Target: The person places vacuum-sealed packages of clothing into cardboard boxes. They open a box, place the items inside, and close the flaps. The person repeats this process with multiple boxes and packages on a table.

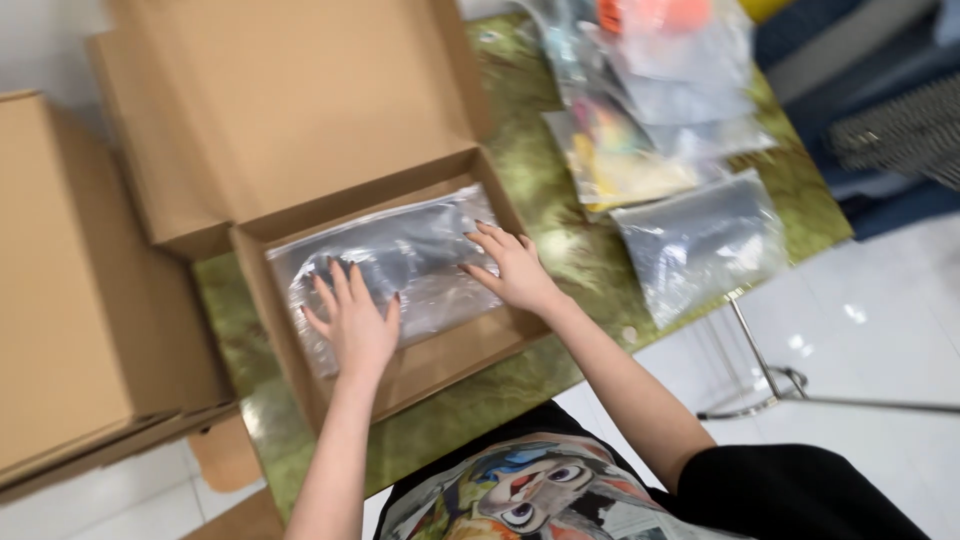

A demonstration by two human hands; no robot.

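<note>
Both hands are pressing flat on a clear bag [400, 265] that is lying inside an open cardboard box [440, 365] on the green table [560, 240]. Left hand [352, 322] is resting palm-down on the bag's near-left part, fingers spread; right hand [512, 268] is lying on its right end, fingers pointing left across the plastic. Neither grip is closing: both are released, open and flat, touching the bag rather than grasping it. The bag's long axis is running left to right along the box's length, slightly tilted up toward the right, and spanning the gap between the two hands; the left hand is sitting nearer its middle. The box lid [290, 100] is standing open behind. More bags [700, 240] are lying well apart on the table's right side. Bag contents are reading only as dark, glare hiding detail; its far-left corner is hard to separate from the box wall. A second carton [70, 290] is cut off at left.
</note>
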